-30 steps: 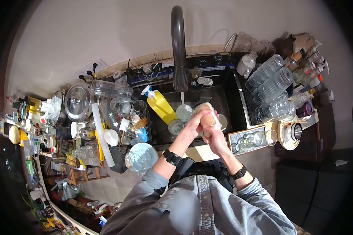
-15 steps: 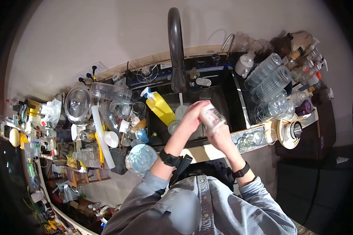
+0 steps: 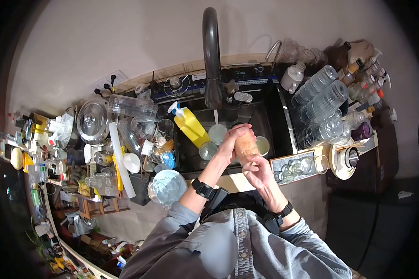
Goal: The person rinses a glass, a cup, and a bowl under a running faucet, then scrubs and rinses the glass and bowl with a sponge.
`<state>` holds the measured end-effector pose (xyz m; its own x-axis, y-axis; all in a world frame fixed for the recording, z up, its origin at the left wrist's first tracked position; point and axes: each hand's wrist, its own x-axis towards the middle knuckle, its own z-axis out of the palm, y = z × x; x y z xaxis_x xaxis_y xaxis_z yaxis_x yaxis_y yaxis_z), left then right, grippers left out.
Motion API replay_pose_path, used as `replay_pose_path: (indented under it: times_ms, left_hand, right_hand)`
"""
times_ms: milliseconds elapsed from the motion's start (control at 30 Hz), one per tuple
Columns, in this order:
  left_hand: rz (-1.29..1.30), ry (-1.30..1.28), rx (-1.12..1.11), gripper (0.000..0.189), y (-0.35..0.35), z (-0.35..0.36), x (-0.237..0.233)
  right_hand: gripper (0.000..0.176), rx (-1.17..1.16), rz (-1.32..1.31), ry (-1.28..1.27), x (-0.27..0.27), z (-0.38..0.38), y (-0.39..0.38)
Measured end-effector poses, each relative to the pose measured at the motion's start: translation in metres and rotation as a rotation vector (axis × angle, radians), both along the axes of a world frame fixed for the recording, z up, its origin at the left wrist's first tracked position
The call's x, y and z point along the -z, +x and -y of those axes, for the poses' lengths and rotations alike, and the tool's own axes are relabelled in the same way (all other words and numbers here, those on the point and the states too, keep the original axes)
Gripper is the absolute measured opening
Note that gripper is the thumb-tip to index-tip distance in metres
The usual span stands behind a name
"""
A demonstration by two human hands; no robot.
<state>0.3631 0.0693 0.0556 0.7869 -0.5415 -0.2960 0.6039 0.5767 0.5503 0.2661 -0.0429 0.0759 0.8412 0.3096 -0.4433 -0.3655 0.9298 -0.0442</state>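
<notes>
Over the front of the sink (image 3: 265,111), my left hand (image 3: 227,145) is wrapped round a drinking glass (image 3: 246,148) from its far side. Skin tone shows through the glass's wall. My right hand (image 3: 261,176) is closed at the near end of the same glass, its fingertips bunched there; exactly how they grip is partly hidden. To the left in the sink sit two round glasses, a far glass (image 3: 217,133) under the tap's thin stream and a nearer glass (image 3: 208,151). A third, pale-looking glass (image 3: 262,146) shows just right of the held one.
A dark tap (image 3: 211,56) arches over the sink. A yellow pump bottle (image 3: 191,128) leans inside on the left. Stacked clear cups (image 3: 328,100) crowd the right counter; a tray of glasses (image 3: 293,168) lies nearer. A clear bowl (image 3: 168,188) stands front left.
The held glass looked whitish with reddish marks and now shows skin tone. My right hand has turned and shifted slightly down. The pale glass at the right has come into view.
</notes>
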Motion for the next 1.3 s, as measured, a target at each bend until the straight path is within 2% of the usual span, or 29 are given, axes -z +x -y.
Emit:
replay_pose_path:
  times_ms: [67,100,200,267,300,333,367,467,500,567,633,733,767,867,900,1000,1033,1133,1167,1267,1300]
  left_hand:
    - [0.071,-0.079,0.019,0.040,-0.002,-0.002,-0.003]
    - [0.078,-0.065,0.038,0.041,-0.004,-0.003,-0.005]
    - [0.093,0.005,0.109,0.045,-0.002,-0.008,-0.013]
    - [0.073,0.095,0.190,0.048,0.003,-0.011,-0.010]
    - [0.106,0.309,0.197,0.039,0.005,-0.008,-0.008]
    - [0.086,0.377,0.125,0.036,0.004,-0.004,-0.004]
    - [0.065,0.445,0.050,0.032,0.002,0.003,0.002]
    - [-0.032,0.534,-0.124,0.024,0.004,0.017,0.009]
    - [-0.071,0.539,-0.138,0.024,0.001,0.017,0.012]
    - [-0.142,0.517,-0.183,0.022,-0.002,0.019,0.015]
    - [-0.050,0.484,-0.232,0.023,-0.002,0.018,0.022]
    - [0.009,0.376,-0.188,0.022,-0.001,0.011,0.026]
    - [-0.011,0.329,-0.154,0.022,-0.002,0.009,0.022]
    - [0.023,0.316,-0.153,0.022,-0.004,0.010,0.022]
    - [0.050,0.333,-0.168,0.022,-0.004,0.011,0.024]
    - [-0.082,0.302,-0.192,0.025,-0.007,0.014,0.031]
    - [-0.107,0.352,-0.206,0.026,-0.004,0.015,0.032]
    - [-0.210,0.465,-0.243,0.028,0.000,0.011,0.042]
    - [-0.254,0.478,-0.244,0.028,0.005,0.007,0.046]
    - [-0.338,0.409,-0.303,0.024,0.011,0.002,0.047]
    - [-0.346,0.395,-0.331,0.020,0.011,0.002,0.046]
  right_hand:
    - [0.017,-0.007,-0.059,-0.035,-0.005,0.002,-0.002]
    - [0.018,-0.036,0.003,-0.051,0.005,0.008,-0.003]
    - [0.025,-0.072,0.064,-0.383,-0.016,0.010,0.000]
    - [0.025,-0.117,0.416,-0.931,0.010,0.018,0.003]
    - [0.024,-0.113,0.671,-1.438,0.017,0.020,0.004]
    - [0.024,-0.108,0.928,-1.942,0.018,0.021,0.005]
    - [0.038,-0.530,0.900,-2.208,0.009,0.023,0.004]
    - [0.043,-0.320,1.021,-2.276,0.026,0.012,0.010]
    - [0.039,0.092,1.192,-2.203,0.030,0.008,0.018]
    - [0.039,-0.147,0.787,-1.709,0.027,0.004,0.011]
    - [0.029,-0.392,0.320,-1.107,0.015,0.003,0.006]
    - [0.021,-0.098,0.156,-0.371,0.024,0.001,0.006]
    - [0.017,-0.097,0.099,-0.263,0.018,0.003,0.004]
    - [0.017,0.001,-0.016,-0.315,0.011,0.001,0.002]
    - [0.018,-0.013,0.040,-0.355,0.022,0.005,0.002]
    - [0.024,-0.170,0.274,-1.053,-0.006,0.002,0.004]
    - [0.033,-0.266,0.287,-1.184,-0.005,0.006,0.001]
    - [0.038,-0.427,0.642,-1.681,-0.018,0.022,-0.005]
    - [0.036,-0.366,0.740,-1.843,-0.012,0.024,-0.006]
    - [0.028,-0.178,0.711,-2.027,-0.006,0.022,-0.011]
    - [0.025,-0.144,0.573,-1.995,0.001,0.022,-0.011]
